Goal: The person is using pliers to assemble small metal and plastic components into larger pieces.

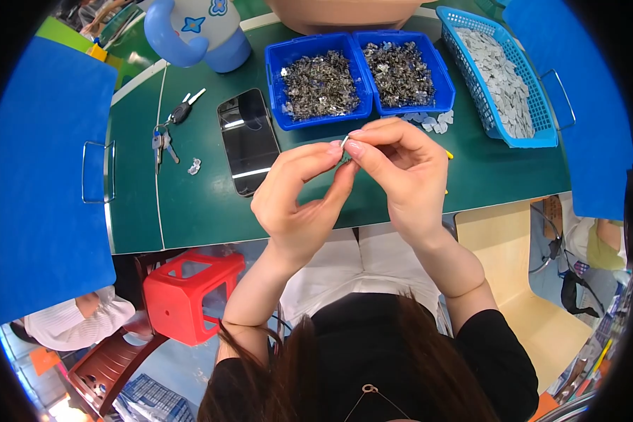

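Both hands meet above the green table, fingertips almost touching. Between them is a small pale piece (344, 141), too small to make out its kind. My left hand (299, 186) pinches it with thumb and fingers from the left. From the other side, my right hand (404, 165) grips it between thumb and forefinger. Just beyond the hands stand two blue bins, a left bin (286, 121) and a right bin (448, 90), both filled with small metal parts. Flat whitish pieces (439, 123) lie along the right bin's near edge.
A light-blue basket (496, 130) of flat grey pieces stands at the right. Left of my hands lie a black phone (247, 141), keys (181, 112) and a small clear piece (195, 167). A blue-and-white jug (228, 53) stands behind. Blue partitions (46, 176) flank the table (133, 211).
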A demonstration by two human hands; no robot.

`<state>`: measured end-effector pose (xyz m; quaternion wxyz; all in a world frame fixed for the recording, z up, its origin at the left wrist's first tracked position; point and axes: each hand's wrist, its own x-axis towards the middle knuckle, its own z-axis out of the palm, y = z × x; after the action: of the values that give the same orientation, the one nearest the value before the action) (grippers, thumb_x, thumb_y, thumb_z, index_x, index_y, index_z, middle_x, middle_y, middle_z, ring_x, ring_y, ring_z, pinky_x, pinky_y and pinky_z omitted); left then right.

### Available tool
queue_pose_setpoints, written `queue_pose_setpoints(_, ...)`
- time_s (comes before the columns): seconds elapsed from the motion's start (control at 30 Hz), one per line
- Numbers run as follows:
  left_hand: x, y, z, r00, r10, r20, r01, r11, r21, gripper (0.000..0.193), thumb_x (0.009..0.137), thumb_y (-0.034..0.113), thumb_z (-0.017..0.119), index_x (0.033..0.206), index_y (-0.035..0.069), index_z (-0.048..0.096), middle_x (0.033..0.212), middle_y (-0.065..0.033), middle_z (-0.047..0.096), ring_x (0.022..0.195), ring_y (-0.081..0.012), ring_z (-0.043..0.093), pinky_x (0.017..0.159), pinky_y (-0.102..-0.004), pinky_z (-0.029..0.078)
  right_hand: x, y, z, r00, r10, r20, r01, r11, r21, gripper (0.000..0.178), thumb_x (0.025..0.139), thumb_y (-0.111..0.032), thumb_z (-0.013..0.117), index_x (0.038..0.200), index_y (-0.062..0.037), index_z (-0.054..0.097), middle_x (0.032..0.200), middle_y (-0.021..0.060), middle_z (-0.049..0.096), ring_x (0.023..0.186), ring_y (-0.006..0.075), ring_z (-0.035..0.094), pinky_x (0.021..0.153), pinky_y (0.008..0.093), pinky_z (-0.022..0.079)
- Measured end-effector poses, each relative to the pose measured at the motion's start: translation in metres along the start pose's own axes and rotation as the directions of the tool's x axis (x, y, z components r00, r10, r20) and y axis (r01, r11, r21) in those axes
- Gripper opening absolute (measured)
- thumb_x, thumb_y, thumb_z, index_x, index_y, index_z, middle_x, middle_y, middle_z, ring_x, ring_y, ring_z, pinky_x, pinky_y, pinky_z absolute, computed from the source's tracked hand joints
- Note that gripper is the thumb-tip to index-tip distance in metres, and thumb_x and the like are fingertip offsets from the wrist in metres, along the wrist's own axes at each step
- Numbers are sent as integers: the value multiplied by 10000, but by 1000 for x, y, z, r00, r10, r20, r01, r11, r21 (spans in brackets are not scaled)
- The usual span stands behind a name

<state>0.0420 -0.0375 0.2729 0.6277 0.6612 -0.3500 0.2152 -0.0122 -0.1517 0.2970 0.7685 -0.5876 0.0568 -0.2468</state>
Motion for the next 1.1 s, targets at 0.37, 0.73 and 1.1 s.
queue_pose_setpoints(0.37, 6, 19, -12, 852, -472, 225, 520, 717, -464, 165, 767, -38, 672, 920, -40, 610, 886, -114, 644, 826, -152, 633, 729, -253, 540, 0, -7, -4, 999, 32, 43, -33, 999, 21, 114, 794, 39, 627, 908, 43, 620, 905, 89, 622, 802, 119, 597, 730, 235, 486)
queue_pose_setpoints(0.73, 5, 20, -10, 868, -448, 212, 496, 797, -345, 119, 814, 4, 648, 913, -50, 609, 890, -100, 637, 803, -123, 617, 709, -237, 530, -4, 2, -8, 961, -264, 89, 275, 947, -164, 136, 776, 62, 634, 911, 54, 620, 904, 113, 598, 800, 145, 584, 717, 248, 484)
queue_pose_setpoints(1.1, 0, 12, -15, 951, -268, 155, 302, 913, -275, 72, 827, -66, 582, 897, -68, 564, 860, -117, 615, 751, -144, 636, 699, -251, 550, -20, -16, -80, 961, -125, 246, 264, 158, -952, 423, 727, -182, 716, 1083, 2, 582, 1120, 123, 547, 1052, 282, 492, 883, 380, 386)
